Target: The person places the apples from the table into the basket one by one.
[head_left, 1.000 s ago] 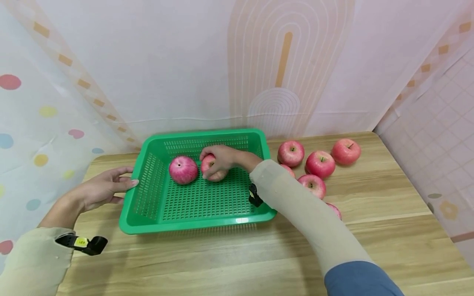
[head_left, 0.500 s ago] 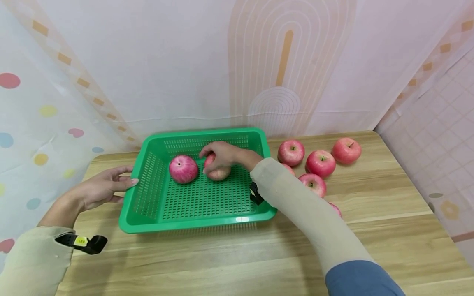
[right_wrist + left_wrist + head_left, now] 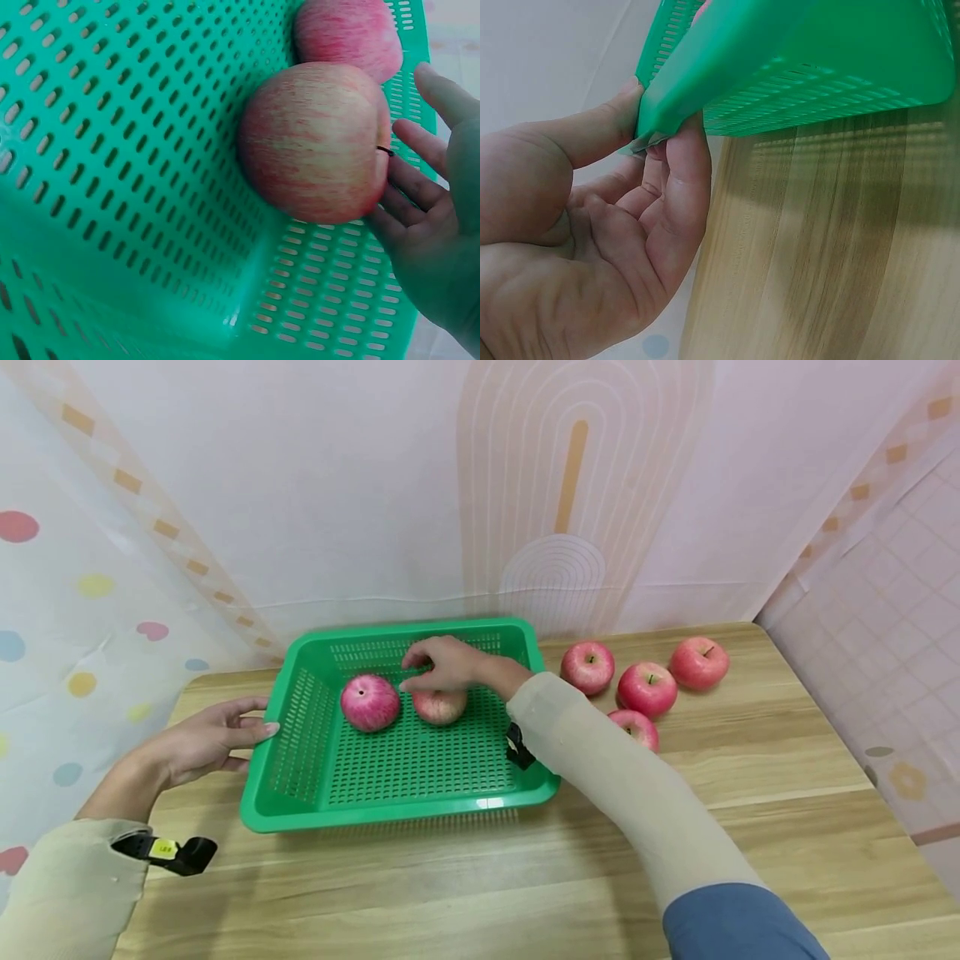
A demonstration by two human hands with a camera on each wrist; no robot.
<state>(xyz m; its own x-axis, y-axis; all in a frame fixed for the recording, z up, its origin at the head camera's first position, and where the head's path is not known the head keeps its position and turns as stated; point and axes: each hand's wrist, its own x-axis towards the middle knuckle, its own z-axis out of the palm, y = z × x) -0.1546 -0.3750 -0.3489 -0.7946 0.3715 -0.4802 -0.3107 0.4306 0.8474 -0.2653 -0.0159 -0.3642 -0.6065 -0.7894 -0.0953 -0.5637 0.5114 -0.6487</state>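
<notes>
A green plastic basket [image 3: 337, 819] with slotted walls stands on the table, with two apples inside. My left hand [image 3: 206, 745] pinches its left rim between thumb and fingers; the left wrist view shows the thumb over the rim [image 3: 697, 82] and the fingers beneath. My right hand [image 3: 450, 665] is over the basket, just above the paler apple [image 3: 441, 708]. In the right wrist view the fingers [image 3: 416, 142] are spread and relaxed beside that apple's stem end, not gripping it; whether some fingertips touch it, I cannot tell. A darker red apple [image 3: 370, 703] lies to its left.
On the wooden table [image 3: 750, 827], right of the basket, lie several more apples, among them a red apple [image 3: 647, 689] and one farther back [image 3: 699, 663]. My right forearm crosses in front of some of this area. A patterned cloth wall [image 3: 360, 527] rises behind the basket.
My right hand has let go of the paler apple and lifted slightly, its fingers loosening; the apple now sits slightly farther right than a second ago. The left hand has stayed on the rim.
</notes>
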